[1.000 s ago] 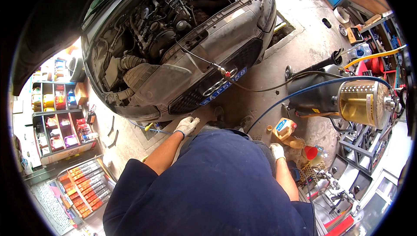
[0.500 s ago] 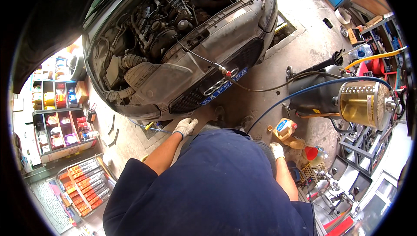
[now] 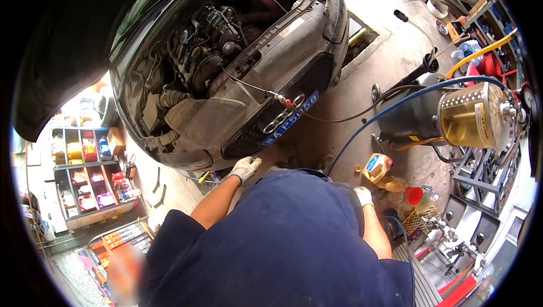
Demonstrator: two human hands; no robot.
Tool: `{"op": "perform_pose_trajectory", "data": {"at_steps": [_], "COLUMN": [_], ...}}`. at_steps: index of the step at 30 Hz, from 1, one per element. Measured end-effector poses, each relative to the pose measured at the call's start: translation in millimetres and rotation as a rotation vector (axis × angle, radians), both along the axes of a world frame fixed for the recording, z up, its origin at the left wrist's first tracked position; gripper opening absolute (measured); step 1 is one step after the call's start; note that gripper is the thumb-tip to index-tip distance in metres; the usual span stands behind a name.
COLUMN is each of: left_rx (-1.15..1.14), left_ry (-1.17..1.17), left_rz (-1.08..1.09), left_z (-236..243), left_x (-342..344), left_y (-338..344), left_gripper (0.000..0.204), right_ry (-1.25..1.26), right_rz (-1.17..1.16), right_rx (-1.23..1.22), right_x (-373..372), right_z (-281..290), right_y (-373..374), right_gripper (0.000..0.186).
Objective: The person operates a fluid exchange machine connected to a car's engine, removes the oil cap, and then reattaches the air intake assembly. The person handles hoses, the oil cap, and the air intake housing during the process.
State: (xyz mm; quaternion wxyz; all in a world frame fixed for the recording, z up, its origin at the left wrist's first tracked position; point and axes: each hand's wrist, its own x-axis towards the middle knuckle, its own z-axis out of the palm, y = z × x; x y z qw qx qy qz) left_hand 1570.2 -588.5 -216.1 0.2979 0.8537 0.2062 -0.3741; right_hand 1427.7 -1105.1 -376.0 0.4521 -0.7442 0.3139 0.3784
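Observation:
My left hand, in a white knit glove, is low in front of the dark car's bumper, beside my leg. Its fingers are loosely curled together, and anything they may hold is too small to make out. On the other side, my right hand, also gloved, rests by my right thigh with its fingers partly hidden. The hood is up over the exposed engine. A thin dark hose with a red fitting runs from the engine bay over the grille.
On the right lies a black cylindrical tank unit with a clear chamber of yellow fluid and a blue hose. Near my right hand are a jug and red funnel. Left stands a shelf of bottles.
The view has shifted, so the car sits slightly further left and the shelf further right. A blurred reddish shape has come in at the lower left. Both hands keep nearly the same pose.

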Motion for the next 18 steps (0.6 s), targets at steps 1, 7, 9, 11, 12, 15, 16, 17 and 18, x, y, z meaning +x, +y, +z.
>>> {"op": "perform_pose_trajectory", "data": {"at_steps": [1, 7, 9, 11, 12, 15, 16, 17, 18], "left_rx": [-0.052, 0.009, -0.031, 0.047, 0.067, -0.134, -0.214, -0.222, -0.144], "left_ry": [-0.016, 0.025, 0.003, -0.005, -0.047, 0.006, -0.006, 0.025, 0.034], "left_rz": [-0.031, 0.035, -0.025, -0.123, -0.114, -0.128, 0.000, 0.116, 0.146], "left_z": [-5, 26, 24, 23, -9, -4, -17, -23, -19], "left_x": [15, 4, 9, 12, 1, 14, 9, 0, -11], "left_y": [-25, -19, -30, -42, 0, -86, -71, -52, -24], "left_gripper": [0.056, 0.053, 0.055, 0.060, 0.061, 0.051, 0.045, 0.044, 0.043], "right_ry": [-0.055, -0.031, -0.011, -0.031, -0.129, 0.011, -0.054, -0.014, 0.076], "right_rz": [0.127, -0.227, -0.276, -0.244, -0.053, -0.117, -0.118, -0.121, -0.272], "right_rx": [-0.092, 0.038, 0.029, 0.025, 0.040, -0.120, -0.113, -0.049, 0.070], "right_x": [-13, 25, 25, 17, 29, -19, -4, 10, 31], "right_z": [-23, 36, 39, 30, 17, -30, -34, -25, 4], "right_y": [-34, 19, 7, -5, 11, -75, -63, -45, -9], "right_gripper": [0.039, 0.019, 0.018, 0.017, 0.018, 0.019, 0.014, 0.016, 0.015]}}
